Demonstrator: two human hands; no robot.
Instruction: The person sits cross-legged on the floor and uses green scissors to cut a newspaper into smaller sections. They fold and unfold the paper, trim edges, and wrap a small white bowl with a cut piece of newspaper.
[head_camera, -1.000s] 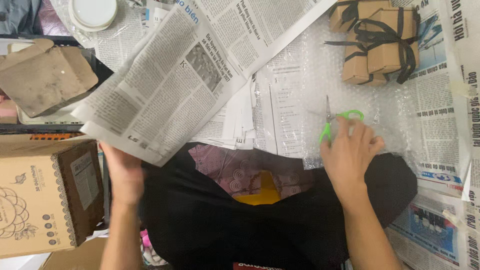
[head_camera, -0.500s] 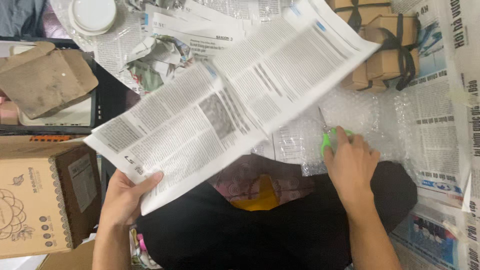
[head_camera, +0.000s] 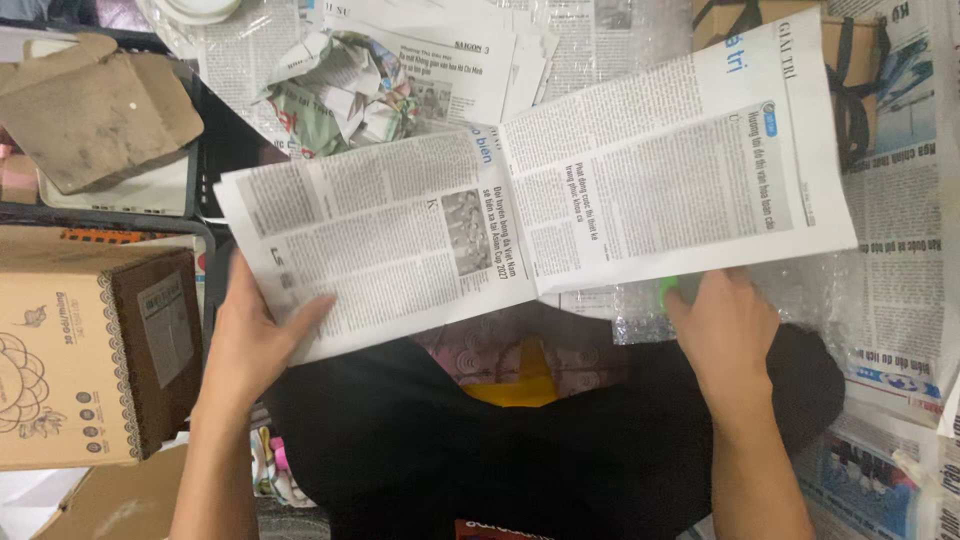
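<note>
Moved: the newspaper sheet (head_camera: 540, 220) has swung flatter, now spread wide above the lap.
Left hand (head_camera: 255, 335): fingers grip the sheet's near-left corner.
Right hand (head_camera: 725, 330): under the sheet's right edge, on green scissors (head_camera: 667, 290); grip unclear.
Progress: sheet uncut; crumpled paper (head_camera: 340, 90) beyond it.

Two bare forearms reach up from the bottom of the view. The left hand (head_camera: 255, 335) sits at lower left, palm down, fingers spread, thumb angled out to the right. The right hand (head_camera: 722, 330) sits at lower right, knuckles up, fingers curled under and hidden from view.
</note>
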